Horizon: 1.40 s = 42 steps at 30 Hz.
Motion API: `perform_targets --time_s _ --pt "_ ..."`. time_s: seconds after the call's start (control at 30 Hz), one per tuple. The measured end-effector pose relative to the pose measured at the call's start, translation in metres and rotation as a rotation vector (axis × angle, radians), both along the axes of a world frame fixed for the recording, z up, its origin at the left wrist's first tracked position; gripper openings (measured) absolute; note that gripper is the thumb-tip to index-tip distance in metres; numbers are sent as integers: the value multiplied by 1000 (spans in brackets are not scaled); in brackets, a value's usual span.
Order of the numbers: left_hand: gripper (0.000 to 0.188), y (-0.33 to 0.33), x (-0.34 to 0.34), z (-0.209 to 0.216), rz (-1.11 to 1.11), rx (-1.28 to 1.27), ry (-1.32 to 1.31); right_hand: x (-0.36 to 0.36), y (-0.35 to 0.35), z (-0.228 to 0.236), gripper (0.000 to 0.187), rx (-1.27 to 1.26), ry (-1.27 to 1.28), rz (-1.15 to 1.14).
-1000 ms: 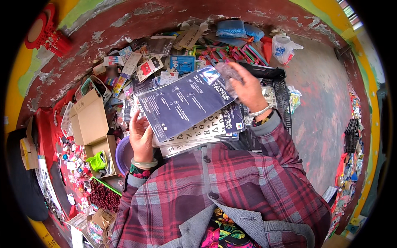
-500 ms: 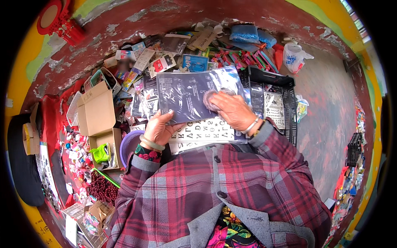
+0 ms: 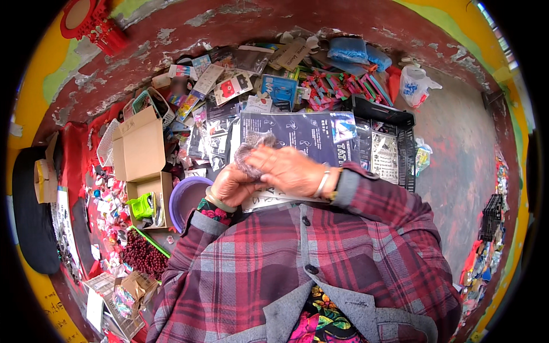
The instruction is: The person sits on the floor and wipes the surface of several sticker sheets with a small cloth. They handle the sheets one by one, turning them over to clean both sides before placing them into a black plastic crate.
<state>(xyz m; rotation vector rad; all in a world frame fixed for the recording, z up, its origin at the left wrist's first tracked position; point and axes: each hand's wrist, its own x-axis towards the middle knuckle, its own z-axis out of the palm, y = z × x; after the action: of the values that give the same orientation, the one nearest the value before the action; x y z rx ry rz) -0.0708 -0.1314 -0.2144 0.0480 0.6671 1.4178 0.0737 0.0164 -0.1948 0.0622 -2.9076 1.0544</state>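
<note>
My left hand [image 3: 230,186] is curled at the lower left side of a crumpled greyish-mauve cloth [image 3: 251,150]. Over that same cloth lies my right hand [image 3: 291,170], its fingers pressed against it and slightly blurred. Both hands meet at the cloth, so some fingertips are hidden. Under them, across my lap, rests a dark printed sheet in a clear glossy sleeve [image 3: 300,128]. A white sheet with black letter shapes [image 3: 269,199] shows below its near edge, largely covered by my hands.
An open cardboard box [image 3: 139,143] and a purple basin [image 3: 186,197] stand to the left. On the right is a black plastic crate [image 3: 407,163] with packaged sheets. Colourful packets [image 3: 233,88] pile up ahead, near a white plastic bag [image 3: 417,86].
My left hand has let go of the sleeved sheet, which now lies lower and flatter. My right hand has brought the cloth leftward to meet my left hand.
</note>
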Motion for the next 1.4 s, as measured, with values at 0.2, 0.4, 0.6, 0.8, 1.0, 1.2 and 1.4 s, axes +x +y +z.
perform_targets --time_s 0.2,0.4,0.6,0.8,1.0,1.2,1.4 --pt "52 -6 -4 -7 34 31 18 -26 -1 -18 49 36 74 28" --pt "60 -2 0 5 78 42 27 -61 12 -28 43 129 140 -177" --pt "56 -3 -1 -5 95 -6 77 -78 41 -46 41 202 138 -382" --pt "53 -7 1 -21 165 14 -114 -36 -14 -25 39 -278 231 38" --pt "61 -6 4 -8 89 -59 66 -67 11 -24 37 79 160 -30" --pt "67 -3 4 -1 46 -40 158 -99 48 -48 24 202 377 -284" --pt "60 -2 7 8 91 5 63 -86 89 -27 23 -352 462 -782"
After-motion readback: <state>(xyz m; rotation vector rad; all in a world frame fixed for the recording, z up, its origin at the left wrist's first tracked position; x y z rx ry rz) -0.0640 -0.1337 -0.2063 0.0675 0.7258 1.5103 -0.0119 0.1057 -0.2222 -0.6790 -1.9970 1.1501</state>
